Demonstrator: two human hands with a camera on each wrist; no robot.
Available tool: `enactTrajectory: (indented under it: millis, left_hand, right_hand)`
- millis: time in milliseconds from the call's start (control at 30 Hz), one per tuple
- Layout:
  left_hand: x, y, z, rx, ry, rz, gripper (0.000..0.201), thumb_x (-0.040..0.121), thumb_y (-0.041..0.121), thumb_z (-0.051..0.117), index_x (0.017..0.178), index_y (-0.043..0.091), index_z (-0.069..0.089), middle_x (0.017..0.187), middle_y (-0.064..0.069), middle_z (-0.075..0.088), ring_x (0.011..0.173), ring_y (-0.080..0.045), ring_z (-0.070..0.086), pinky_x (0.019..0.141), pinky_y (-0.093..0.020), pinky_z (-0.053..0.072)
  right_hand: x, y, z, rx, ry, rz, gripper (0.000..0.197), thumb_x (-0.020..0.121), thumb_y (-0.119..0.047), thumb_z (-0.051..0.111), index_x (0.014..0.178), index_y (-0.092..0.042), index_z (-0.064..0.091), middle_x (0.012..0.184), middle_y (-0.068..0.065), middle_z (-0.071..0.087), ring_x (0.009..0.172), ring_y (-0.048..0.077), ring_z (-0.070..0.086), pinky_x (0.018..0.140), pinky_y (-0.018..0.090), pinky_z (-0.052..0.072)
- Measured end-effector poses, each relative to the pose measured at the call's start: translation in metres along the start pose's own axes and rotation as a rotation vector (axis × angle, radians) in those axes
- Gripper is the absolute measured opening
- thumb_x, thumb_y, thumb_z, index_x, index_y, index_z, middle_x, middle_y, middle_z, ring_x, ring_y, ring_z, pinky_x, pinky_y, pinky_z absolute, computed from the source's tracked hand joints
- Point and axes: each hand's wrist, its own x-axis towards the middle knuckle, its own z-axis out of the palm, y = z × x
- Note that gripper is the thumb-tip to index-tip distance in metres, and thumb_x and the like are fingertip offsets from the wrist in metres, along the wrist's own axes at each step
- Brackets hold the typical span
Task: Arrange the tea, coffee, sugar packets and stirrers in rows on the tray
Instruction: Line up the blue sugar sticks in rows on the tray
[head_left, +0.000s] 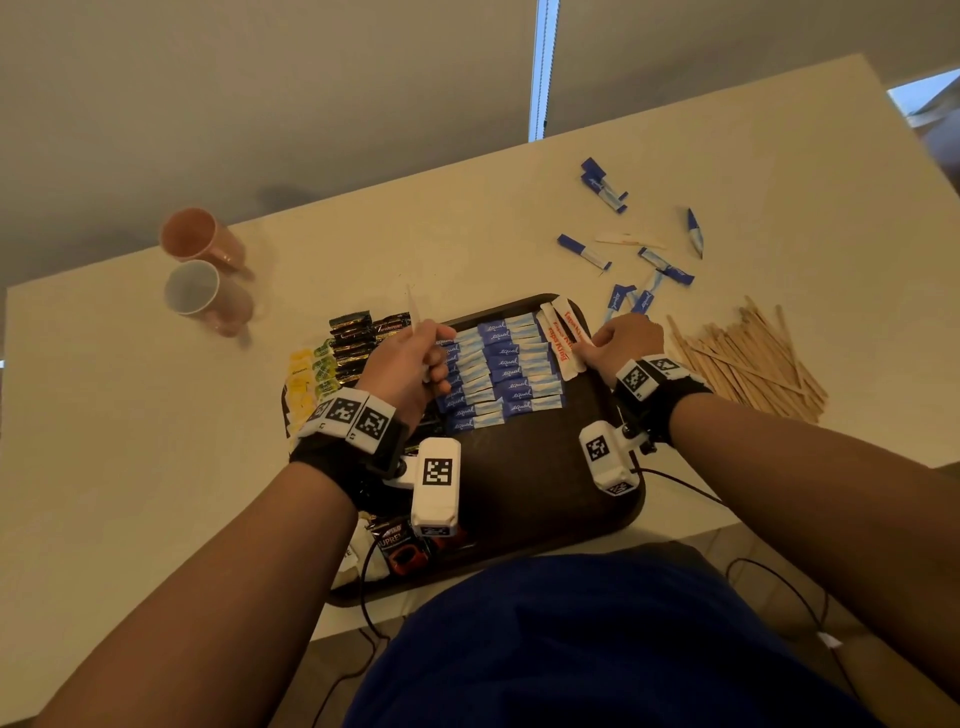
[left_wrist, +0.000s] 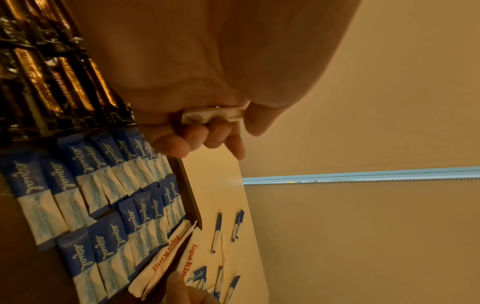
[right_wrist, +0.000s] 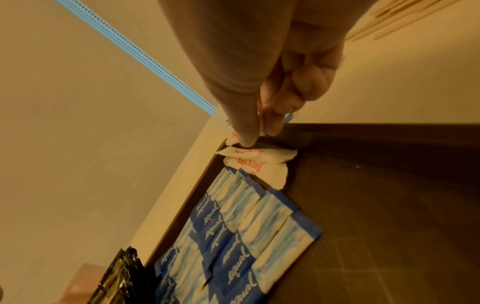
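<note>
A dark brown tray (head_left: 524, 483) holds rows of blue sweetener packets (head_left: 498, 369), black coffee sachets (head_left: 358, 338) and yellow-green tea bags (head_left: 311, 374). White sugar packets with red print (head_left: 563, 338) lie at the tray's far right corner. My right hand (head_left: 618, 343) pinches one white sugar packet (right_wrist: 262, 125) there, thumb and fingers curled on it. My left hand (head_left: 415, 364) grips a bunch of white packets (head_left: 415, 312) above the blue rows; their ends (left_wrist: 213, 116) show in the left wrist view.
Wooden stirrers (head_left: 748, 358) lie piled right of the tray. Loose blue packets (head_left: 628, 249) are scattered on the white table (head_left: 156, 441) beyond it. Two pink mugs (head_left: 202, 270) lie at the far left. Cables run off the near table edge.
</note>
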Motion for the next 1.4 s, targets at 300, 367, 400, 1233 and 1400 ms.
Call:
enactTrajectory:
  millis: [300, 367, 400, 1233, 1400]
  left_hand:
    - [0.001, -0.002, 0.001, -0.006, -0.039, -0.007, 0.022, 0.104, 0.014, 0.044, 0.109, 0.002, 0.062, 0.069, -0.001, 0.049, 0.059, -0.013, 0.050, 0.054, -0.024, 0.050]
    - [-0.001, -0.003, 0.001, 0.020, -0.049, -0.005, 0.025, 0.105, 0.015, 0.043, 0.114, 0.001, 0.062, 0.077, -0.003, 0.055, 0.068, -0.017, 0.062, 0.070, -0.029, 0.060]
    - [-0.001, -0.004, 0.001, 0.036, -0.052, 0.002, 0.026, 0.105, 0.016, 0.042, 0.114, 0.002, 0.063, 0.081, -0.004, 0.057, 0.075, -0.019, 0.066, 0.079, -0.034, 0.060]
    - [-0.003, -0.006, -0.001, 0.385, 0.083, 0.213, 0.004, 0.086, 0.013, 0.075, 0.087, 0.017, 0.077, 0.080, -0.004, 0.077, 0.076, -0.019, 0.075, 0.075, -0.036, 0.062]
    - [-0.003, -0.003, -0.002, 0.393, 0.095, 0.286, 0.007, 0.082, 0.009, 0.078, 0.085, 0.016, 0.078, 0.079, -0.004, 0.076, 0.076, -0.020, 0.075, 0.070, -0.033, 0.061]
  right_hand:
    - [-0.005, -0.010, -0.004, -0.125, -0.025, -0.052, 0.028, 0.087, -0.039, 0.067, 0.084, -0.012, 0.067, 0.083, 0.004, 0.063, 0.078, 0.018, 0.056, 0.066, 0.028, 0.041]
    - [-0.004, -0.011, -0.005, -0.137, -0.029, -0.062, 0.023, 0.088, -0.035, 0.067, 0.088, -0.012, 0.068, 0.085, 0.005, 0.065, 0.078, 0.018, 0.056, 0.067, 0.028, 0.041]
    - [-0.004, -0.011, -0.006, -0.143, -0.035, -0.068, 0.022, 0.088, -0.033, 0.067, 0.089, -0.012, 0.069, 0.087, 0.006, 0.066, 0.079, 0.018, 0.057, 0.067, 0.027, 0.042]
    - [-0.058, -0.085, -0.019, 0.515, -0.215, -0.555, 0.014, 0.082, -0.029, 0.076, 0.088, -0.016, 0.080, 0.067, -0.016, 0.067, 0.056, -0.007, 0.058, 0.051, 0.006, 0.042]
    - [-0.062, -0.086, -0.017, 0.695, -0.273, -0.448, 0.009, 0.085, -0.017, 0.074, 0.088, -0.010, 0.077, 0.063, -0.003, 0.068, 0.048, 0.000, 0.056, 0.052, 0.013, 0.046]
